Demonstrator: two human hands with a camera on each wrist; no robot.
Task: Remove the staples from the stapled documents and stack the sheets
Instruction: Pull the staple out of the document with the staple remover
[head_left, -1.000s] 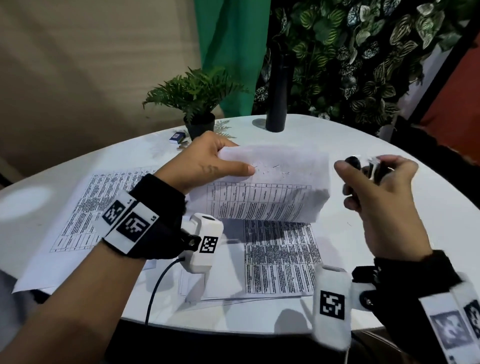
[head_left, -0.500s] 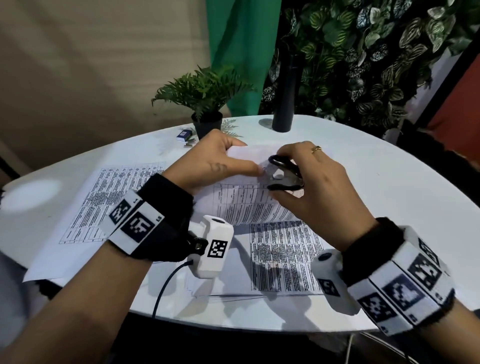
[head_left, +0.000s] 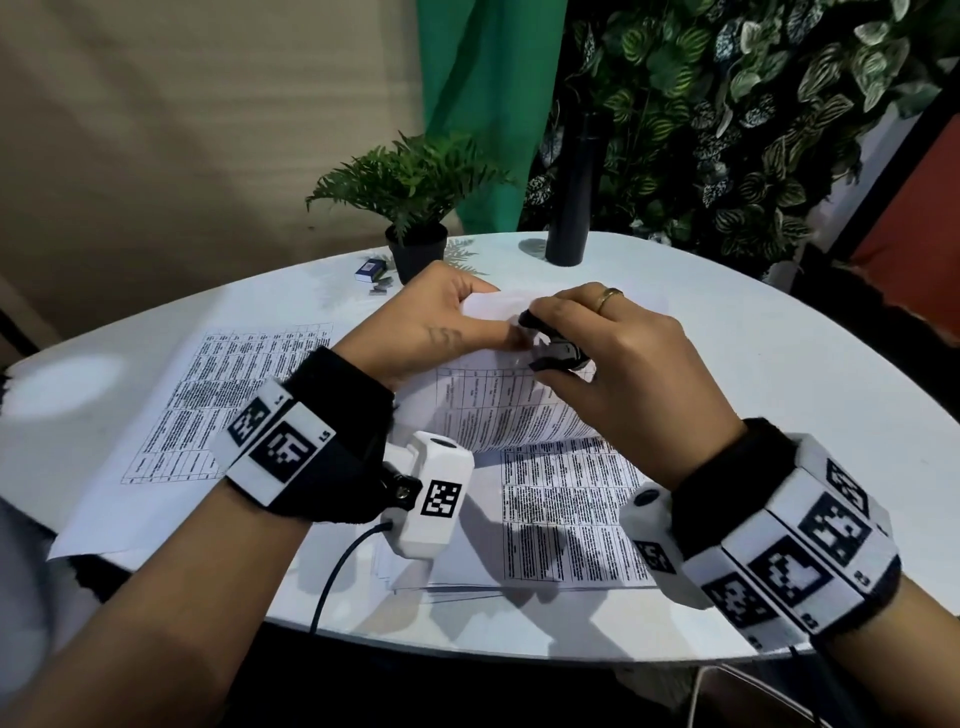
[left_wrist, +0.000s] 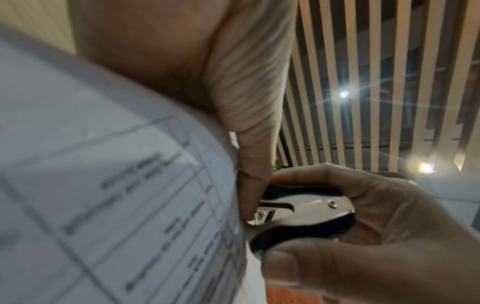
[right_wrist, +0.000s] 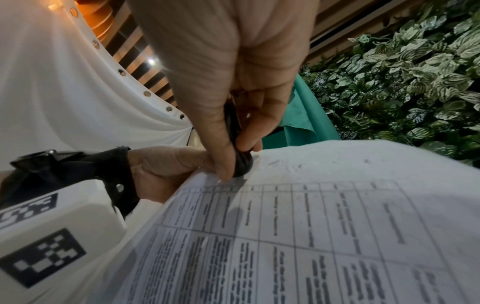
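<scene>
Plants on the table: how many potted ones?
1. A small potted fern stands at the table's far edge, left of the black bottle. The foliage behind is a wall, not potted; the hands may hide more.

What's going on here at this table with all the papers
A person is pulling staples out of stapled documents at a white table. The left hand holds up the top edge of a printed document, while the right hand grips a black staple remover with its claws at that edge, beside the left thumb. Whether a staple is caught cannot be seen. More printed sheets lie underneath, and a loose sheet lies to the left.
</scene>
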